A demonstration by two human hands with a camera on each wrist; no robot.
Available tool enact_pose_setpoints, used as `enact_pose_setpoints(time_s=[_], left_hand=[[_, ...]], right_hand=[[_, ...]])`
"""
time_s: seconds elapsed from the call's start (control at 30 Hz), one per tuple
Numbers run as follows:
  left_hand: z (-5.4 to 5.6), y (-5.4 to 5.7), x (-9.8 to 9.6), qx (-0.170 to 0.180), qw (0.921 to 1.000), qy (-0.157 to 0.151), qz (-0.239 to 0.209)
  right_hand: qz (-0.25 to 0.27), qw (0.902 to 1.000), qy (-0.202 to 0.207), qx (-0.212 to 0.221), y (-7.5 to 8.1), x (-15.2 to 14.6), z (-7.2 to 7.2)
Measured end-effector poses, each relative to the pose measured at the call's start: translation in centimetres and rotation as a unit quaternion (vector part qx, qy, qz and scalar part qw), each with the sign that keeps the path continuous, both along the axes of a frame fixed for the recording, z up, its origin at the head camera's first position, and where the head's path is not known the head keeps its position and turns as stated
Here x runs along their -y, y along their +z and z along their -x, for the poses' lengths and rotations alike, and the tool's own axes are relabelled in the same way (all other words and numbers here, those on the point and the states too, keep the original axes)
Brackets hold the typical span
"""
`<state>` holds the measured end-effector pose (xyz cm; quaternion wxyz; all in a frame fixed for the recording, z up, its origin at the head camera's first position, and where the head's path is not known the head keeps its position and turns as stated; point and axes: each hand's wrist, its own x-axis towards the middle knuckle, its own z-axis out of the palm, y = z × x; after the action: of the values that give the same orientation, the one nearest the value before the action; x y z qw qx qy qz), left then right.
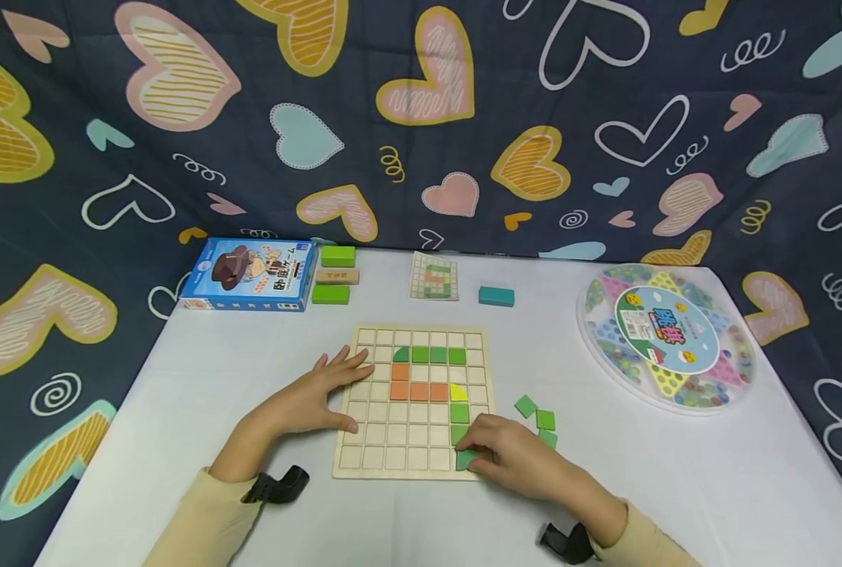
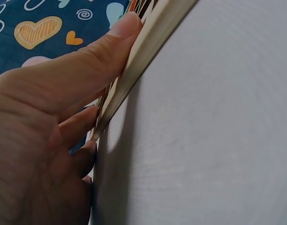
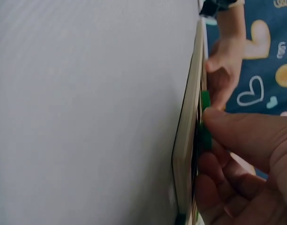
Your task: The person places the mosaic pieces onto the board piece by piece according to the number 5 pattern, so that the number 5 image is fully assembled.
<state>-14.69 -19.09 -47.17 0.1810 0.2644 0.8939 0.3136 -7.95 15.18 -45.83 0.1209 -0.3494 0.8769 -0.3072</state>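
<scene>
A wooden grid board [image 1: 397, 434] lies flat on the white table. My left hand [image 1: 300, 403] rests at its left edge, fingers spread over the rim; the left wrist view shows the thumb [image 2: 120, 35] against the edge. At the board's lower right, my right hand [image 1: 523, 458] pinches a green tile [image 1: 465, 459] between thumb and fingers, over a bottom-row cell. Above that tile stand two green tiles, then a yellow piece [image 1: 458, 392] with a rounded corner. Orange tiles [image 1: 418, 391] run leftward and up, under a row of green tiles [image 1: 438, 356].
Several loose green tiles [image 1: 525, 405] lie right of the board. Behind it are a pattern card [image 1: 434, 276], a teal block [image 1: 496, 296], two green blocks [image 1: 331, 294] with a wooden one [image 1: 338, 276], and a blue box [image 1: 250, 275]. A round marble game [image 1: 669, 339] sits at right.
</scene>
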Motion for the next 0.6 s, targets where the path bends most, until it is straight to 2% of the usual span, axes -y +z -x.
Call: enact_pose_setpoints(time_s=[0.2, 0.6], left_hand=[[-0.03, -0.09, -0.08, -0.002, 1.0, 0.0, 0.001], [-0.07, -0.02, -0.04, -0.001, 1.0, 0.003, -0.001]], right_hand=[[-0.025, 0.9994, -0.001, -0.026, -0.05, 0.48, -0.24], [-0.031, 0.9991, -0.008, -0.027, 0.04, 0.7, -0.23]])
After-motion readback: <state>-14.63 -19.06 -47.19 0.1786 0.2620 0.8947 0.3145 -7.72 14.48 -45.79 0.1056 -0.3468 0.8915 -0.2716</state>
